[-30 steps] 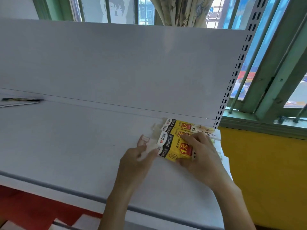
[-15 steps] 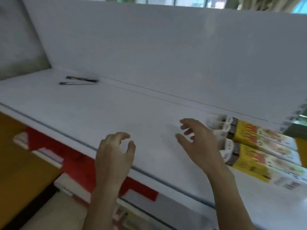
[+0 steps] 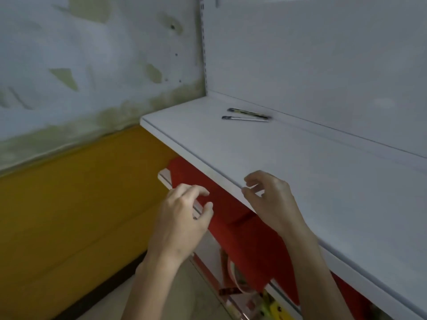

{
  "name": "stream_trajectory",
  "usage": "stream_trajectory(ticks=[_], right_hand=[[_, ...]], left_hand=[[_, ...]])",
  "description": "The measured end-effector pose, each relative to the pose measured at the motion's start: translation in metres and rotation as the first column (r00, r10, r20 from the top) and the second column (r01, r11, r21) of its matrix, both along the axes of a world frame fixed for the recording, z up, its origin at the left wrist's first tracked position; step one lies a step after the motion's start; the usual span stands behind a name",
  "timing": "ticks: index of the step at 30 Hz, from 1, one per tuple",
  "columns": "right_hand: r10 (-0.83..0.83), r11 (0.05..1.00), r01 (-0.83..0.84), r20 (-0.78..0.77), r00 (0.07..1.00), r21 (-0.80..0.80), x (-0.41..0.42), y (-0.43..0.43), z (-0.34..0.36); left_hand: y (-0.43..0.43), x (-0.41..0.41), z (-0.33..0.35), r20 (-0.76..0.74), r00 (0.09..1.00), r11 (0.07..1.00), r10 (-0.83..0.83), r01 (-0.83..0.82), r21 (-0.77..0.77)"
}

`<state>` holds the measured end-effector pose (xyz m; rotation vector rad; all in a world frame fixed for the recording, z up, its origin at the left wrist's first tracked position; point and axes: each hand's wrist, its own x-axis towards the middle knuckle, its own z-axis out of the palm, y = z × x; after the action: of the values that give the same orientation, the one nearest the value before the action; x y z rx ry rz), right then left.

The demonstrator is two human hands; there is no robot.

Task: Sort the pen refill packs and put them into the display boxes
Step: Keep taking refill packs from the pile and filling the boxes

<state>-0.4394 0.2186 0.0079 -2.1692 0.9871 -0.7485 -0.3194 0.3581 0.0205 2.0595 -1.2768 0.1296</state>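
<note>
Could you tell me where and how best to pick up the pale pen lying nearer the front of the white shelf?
Probably pinch the pale pen at mid-barrel, coming from above and from the front edge of the shelf. It lies flat and thin, and the dark pen sits close behind it, leaving little room on that side.

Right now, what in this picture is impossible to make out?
All in the head view:
Refill packs, display boxes: outside the frame.
Pens: too small and blurred to read.
Goods below the shelf: mostly hidden by it and the red panel, cut by the bottom edge.
</note>
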Motion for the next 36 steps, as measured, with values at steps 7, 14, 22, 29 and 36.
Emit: stream_trajectory(ticks=[7, 14, 22, 29, 36], right_hand=[[0.012, 1.0, -0.012, -0.018, 1.0, 0.014, 0.069, -0.05, -0.001], [-0.146, 0.988, 0.145, -0.017, 0.989, -0.047, 0.111, -0.139, 0.013], [-0.266, 0.963, 0.258, -0.107, 0.958, -0.078, 0.138, -0.197, 0.034], [-0.469, 0.883, 0.468, -0.032, 0.882, -0.047, 0.187, -0.244, 0.02], [-0.571, 0.816, 0.577, -0.182, 0.801, -0.022, 0.235, -0.277, -0.006]], left_hand=[[-0.049, 0.07, -0.009, -0.05, 0.998, 1.0, -0.024, 0.023, -0.006], [-0.158, 0.139, 0.003, -0.097, 0.974, 0.978, -0.205, 0.207, 0.012], [-0.271, 0.201, 0.007, -0.234, 0.884, 0.91, -0.404, 0.416, -0.002], [-0.36, 0.241, -0.01, -0.207, 0.793, 0.766, -0.573, 0.608, 0.209], [-0.373, 0.292, -0.018, 0.063, 0.705, 0.642, -0.706, 0.6, 0.477]])
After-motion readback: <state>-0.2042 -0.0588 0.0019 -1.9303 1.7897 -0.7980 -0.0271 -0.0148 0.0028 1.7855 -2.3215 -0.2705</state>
